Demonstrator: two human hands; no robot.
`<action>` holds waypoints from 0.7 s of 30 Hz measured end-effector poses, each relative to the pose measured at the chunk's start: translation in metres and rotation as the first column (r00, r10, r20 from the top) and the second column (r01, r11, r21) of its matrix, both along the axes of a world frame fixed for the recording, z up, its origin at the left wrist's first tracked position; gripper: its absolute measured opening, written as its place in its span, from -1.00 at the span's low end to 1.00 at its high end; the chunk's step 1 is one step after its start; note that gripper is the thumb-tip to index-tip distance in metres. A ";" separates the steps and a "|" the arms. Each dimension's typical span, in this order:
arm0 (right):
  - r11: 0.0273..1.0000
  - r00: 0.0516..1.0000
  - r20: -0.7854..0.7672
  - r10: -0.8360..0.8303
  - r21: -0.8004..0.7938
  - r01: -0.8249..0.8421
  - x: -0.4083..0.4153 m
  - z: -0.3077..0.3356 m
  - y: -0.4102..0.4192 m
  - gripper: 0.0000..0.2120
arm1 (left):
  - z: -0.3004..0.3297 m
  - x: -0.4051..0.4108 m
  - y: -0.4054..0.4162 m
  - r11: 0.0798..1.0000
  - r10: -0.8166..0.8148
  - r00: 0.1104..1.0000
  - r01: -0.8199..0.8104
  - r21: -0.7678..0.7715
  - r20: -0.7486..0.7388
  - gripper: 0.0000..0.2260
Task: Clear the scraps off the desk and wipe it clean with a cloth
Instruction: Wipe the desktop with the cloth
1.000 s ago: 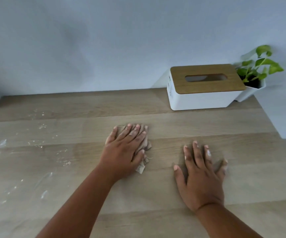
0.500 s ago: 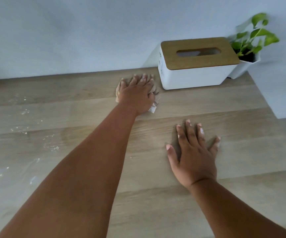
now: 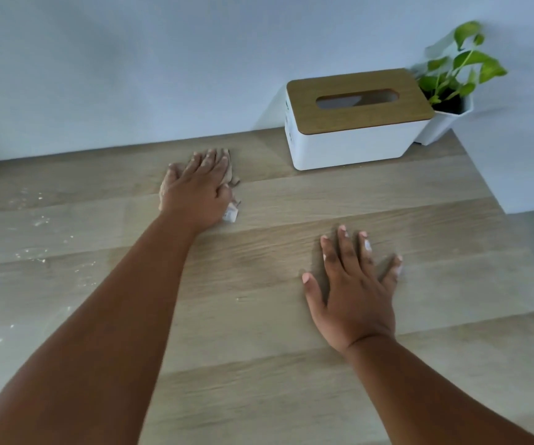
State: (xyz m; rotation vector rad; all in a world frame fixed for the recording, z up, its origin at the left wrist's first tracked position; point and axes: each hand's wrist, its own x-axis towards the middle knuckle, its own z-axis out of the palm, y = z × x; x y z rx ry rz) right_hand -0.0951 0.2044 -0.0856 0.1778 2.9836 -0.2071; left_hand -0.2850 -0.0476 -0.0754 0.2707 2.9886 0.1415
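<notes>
My left hand (image 3: 198, 187) lies flat with straight fingers on a small beige cloth (image 3: 232, 181), pressing it onto the wooden desk (image 3: 259, 316) near the back wall. Only the cloth's right edge and its white tag show beside the hand. My right hand (image 3: 355, 290) rests flat and spread on the desk at the right, holding nothing. White crumbs and smears (image 3: 34, 252) dot the left part of the desk.
A white tissue box with a wooden lid (image 3: 355, 120) stands at the back right, a hand's width right of the cloth. Behind it sits a small green plant in a white pot (image 3: 448, 101). The desk's right edge (image 3: 516, 239) runs past my right hand.
My left hand pushed the cloth from the desk's middle away to the back near the tissue box, then slid it a little left. My right hand stayed planted.
</notes>
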 end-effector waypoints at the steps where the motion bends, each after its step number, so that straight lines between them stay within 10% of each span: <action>1: 1.000 1.000 0.004 0.001 0.002 -0.001 0.000 0.000 0.000 -0.30 | -0.001 -0.005 0.010 0.999 0.040 0.999 -0.039 -0.014 0.007 -0.41; 21: 1.000 1.000 -0.027 0.004 0.028 -0.003 0.001 -0.002 0.001 -0.30 | -0.006 0.132 0.036 0.996 0.050 0.998 -0.047 0.071 -0.039 -0.37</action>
